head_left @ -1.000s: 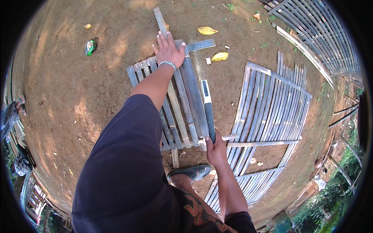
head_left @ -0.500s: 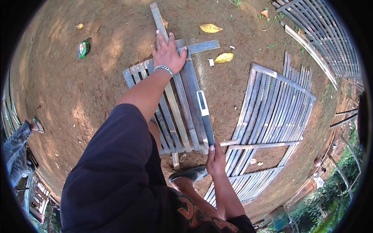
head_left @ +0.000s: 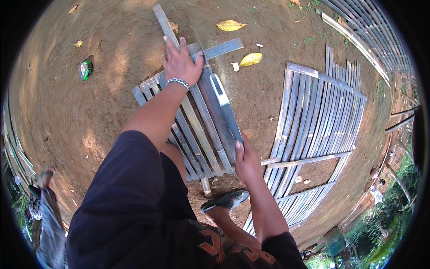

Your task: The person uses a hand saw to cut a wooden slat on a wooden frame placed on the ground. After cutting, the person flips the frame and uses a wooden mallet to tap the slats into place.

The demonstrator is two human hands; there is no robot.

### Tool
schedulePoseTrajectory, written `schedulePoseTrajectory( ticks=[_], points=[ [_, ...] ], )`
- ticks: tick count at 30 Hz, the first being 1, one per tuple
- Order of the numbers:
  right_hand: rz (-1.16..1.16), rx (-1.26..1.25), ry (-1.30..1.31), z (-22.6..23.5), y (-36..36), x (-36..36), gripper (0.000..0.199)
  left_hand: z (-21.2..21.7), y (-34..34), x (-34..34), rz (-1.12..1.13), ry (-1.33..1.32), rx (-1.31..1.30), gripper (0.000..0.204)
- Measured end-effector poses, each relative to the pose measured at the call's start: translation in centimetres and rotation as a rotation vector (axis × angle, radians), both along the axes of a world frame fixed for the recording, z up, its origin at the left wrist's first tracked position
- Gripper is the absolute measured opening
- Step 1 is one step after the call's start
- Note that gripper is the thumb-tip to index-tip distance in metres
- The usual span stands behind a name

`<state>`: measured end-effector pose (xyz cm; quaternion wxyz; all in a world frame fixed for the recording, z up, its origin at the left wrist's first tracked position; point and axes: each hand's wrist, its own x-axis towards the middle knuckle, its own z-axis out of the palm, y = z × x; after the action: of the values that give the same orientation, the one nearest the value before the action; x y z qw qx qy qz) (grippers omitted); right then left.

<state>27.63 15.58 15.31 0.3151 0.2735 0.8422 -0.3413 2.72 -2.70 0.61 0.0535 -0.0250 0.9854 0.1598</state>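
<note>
My left hand (head_left: 182, 67), with a chain bracelet, lies palm down with fingers spread on the top end of a panel of bamboo slats (head_left: 190, 125). A crosswise slat (head_left: 224, 48) sticks out to the right beneath it, and another slat (head_left: 165, 22) juts out beyond my fingertips. My right hand (head_left: 247, 159) is wrapped round the long dark handle of a handsaw (head_left: 228, 114), which has a white section at its far end. Its thin blade, seen nearly edge-on and blurred, reaches up past the crosswise slat beside my left hand. Pale dust lies on the soil there.
A larger slatted bamboo panel (head_left: 309, 121) lies at right, with another (head_left: 376, 31) at the far right. A green tape measure (head_left: 85, 70) and yellow leaves (head_left: 251, 59) rest on the soil. My sandalled foot (head_left: 224, 201) is below the panel. Another person's leg (head_left: 50, 219) shows at left.
My right hand has pushed the handsaw up and away along the panel's right edge. My left hand keeps its place on the slats. The other person's leg at left has moved lower.
</note>
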Motion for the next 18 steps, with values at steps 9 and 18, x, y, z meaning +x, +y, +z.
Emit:
schedulePoseTrajectory(
  ticks=[9, 18],
  points=[
    [-0.019, -0.051, -0.010, 1.6, 2.0, 2.4, 0.044, -0.3, 0.1, 0.1, -0.010, 0.030, -0.031, 0.084],
    [-0.065, -0.100, 0.105, -1.1, 2.7, 6.8, 0.049, -0.3, -0.3, -0.2, 0.002, 0.031, -0.030, 0.080]
  ],
)
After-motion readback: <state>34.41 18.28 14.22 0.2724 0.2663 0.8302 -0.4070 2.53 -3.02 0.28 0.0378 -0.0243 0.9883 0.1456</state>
